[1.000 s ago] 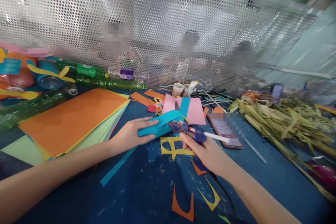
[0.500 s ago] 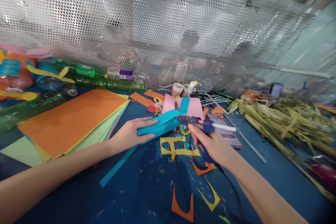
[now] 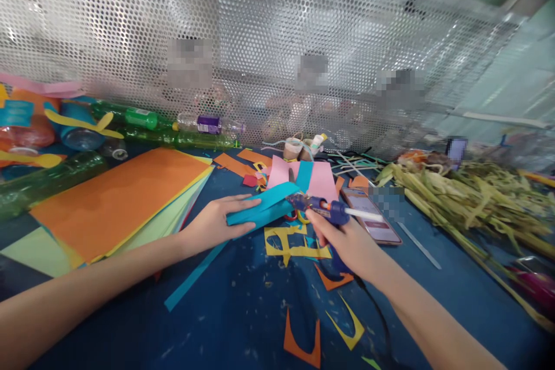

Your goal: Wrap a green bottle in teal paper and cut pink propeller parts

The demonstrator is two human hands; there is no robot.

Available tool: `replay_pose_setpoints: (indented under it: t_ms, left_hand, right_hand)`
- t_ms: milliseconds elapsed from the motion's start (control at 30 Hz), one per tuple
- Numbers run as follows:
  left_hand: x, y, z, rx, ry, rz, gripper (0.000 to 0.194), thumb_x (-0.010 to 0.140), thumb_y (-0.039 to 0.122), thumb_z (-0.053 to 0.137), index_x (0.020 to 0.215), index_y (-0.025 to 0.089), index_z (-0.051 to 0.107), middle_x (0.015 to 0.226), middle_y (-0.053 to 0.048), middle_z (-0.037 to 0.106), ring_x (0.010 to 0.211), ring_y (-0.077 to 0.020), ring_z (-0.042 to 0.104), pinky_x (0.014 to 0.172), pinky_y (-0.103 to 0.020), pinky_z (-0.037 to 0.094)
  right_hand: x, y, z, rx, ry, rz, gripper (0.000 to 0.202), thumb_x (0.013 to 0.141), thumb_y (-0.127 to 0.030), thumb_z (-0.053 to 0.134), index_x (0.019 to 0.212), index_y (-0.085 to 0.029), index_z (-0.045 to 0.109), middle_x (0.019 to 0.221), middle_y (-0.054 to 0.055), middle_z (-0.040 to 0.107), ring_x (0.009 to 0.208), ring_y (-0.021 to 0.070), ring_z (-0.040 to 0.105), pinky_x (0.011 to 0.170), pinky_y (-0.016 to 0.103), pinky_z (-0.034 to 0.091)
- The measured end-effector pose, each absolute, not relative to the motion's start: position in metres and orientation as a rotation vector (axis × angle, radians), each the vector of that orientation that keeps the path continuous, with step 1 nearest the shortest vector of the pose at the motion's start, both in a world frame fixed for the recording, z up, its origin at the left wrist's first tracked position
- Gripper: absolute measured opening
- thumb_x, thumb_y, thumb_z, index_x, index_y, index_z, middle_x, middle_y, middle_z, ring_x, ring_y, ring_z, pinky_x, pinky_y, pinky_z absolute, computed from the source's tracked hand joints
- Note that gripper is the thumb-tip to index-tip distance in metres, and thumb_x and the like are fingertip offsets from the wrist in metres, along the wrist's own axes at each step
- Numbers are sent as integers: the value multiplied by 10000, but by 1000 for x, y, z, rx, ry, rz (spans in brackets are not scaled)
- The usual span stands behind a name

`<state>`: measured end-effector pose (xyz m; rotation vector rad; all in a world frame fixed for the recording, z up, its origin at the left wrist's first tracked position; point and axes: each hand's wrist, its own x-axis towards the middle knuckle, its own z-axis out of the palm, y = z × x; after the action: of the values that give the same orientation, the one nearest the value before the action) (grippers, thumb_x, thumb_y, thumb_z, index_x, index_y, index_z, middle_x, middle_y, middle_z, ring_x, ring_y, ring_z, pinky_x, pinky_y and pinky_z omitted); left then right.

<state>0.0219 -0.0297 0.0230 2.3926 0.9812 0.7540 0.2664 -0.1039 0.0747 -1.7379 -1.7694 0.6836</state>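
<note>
My left hand (image 3: 221, 218) is closed around the near end of a folded blue paper piece (image 3: 264, 205), thumb below and fingers on top. In my right hand (image 3: 347, 240) is a dark blue glue gun (image 3: 327, 210), with a white glue stick (image 3: 366, 215) poking out of its back. The gun's nozzle is at the far right end of the blue paper; whether it touches is hard to tell. Scissors (image 3: 291, 175) lie partly hidden behind the paper and gun. Beneath them is a yellow cut-out paper scrap (image 3: 277, 241).
At left lie stacked coloured sheets (image 3: 130, 202) and green plastic bottles (image 3: 65, 179). A phone (image 3: 375, 219) rests right of the gun, near dried husks (image 3: 468, 202). The gun's black cord (image 3: 381, 315) trails toward me. Behind stands a perforated metal screen (image 3: 260, 23), with people beyond it.
The glue gun and my right hand have shifted slightly left and down, with the nozzle still by the blue paper's end. My left hand stays nearly still.
</note>
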Motion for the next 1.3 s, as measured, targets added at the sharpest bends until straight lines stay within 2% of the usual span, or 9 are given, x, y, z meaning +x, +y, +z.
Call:
replay_pose_setpoints:
  t_ms: [167, 500, 767, 967, 1300]
  left_hand:
    - [22, -30, 25, 2391, 991, 740, 467, 785, 404, 562, 1238, 302, 509, 1275, 9, 534, 1217, -200, 439, 1012, -345, 362]
    - [22, -30, 27, 2370, 1008, 735, 474, 781, 412, 567, 1239, 300, 507, 1271, 15, 538, 1202, -207, 456, 998, -341, 376]
    - [24, -29, 24, 2344, 969, 786, 471, 768, 410, 581, 1221, 292, 529, 1254, 8, 553, 1189, -221, 471, 1003, -367, 381]
    - [24, -28, 22, 2386, 939, 793, 474, 770, 404, 583, 1220, 263, 536, 1241, -13, 564, 1183, -211, 478, 1003, -342, 383]
    - [21, -24, 21, 2410, 898, 754, 593, 691, 179, 625, 1259, 282, 488, 1294, -22, 515, 1180, -211, 480, 991, -354, 392]
  right_hand:
    - [282, -97, 78, -1773, -1776, 621, 454, 849, -538, 374, 543, -208, 429, 509, -11, 512, 511, 146, 511, 557, 286, 405]
    - [283, -96, 81, -1810, -1741, 618, 446, 845, -537, 375, 550, -208, 434, 498, -12, 502, 493, 142, 497, 533, 283, 392]
    - [249, -109, 73, -1697, -1766, 863, 410, 836, -501, 406, 552, -207, 432, 513, -15, 467, 515, 136, 476, 520, 270, 397]
    - [229, -116, 63, -1637, -1758, 1007, 371, 840, -482, 424, 590, -209, 443, 531, -14, 466, 532, 132, 475, 535, 265, 399]
    - [214, -118, 55, -1493, -1815, 1108, 384, 870, -511, 376, 645, -204, 436, 556, -30, 440, 553, 120, 469, 549, 253, 387]
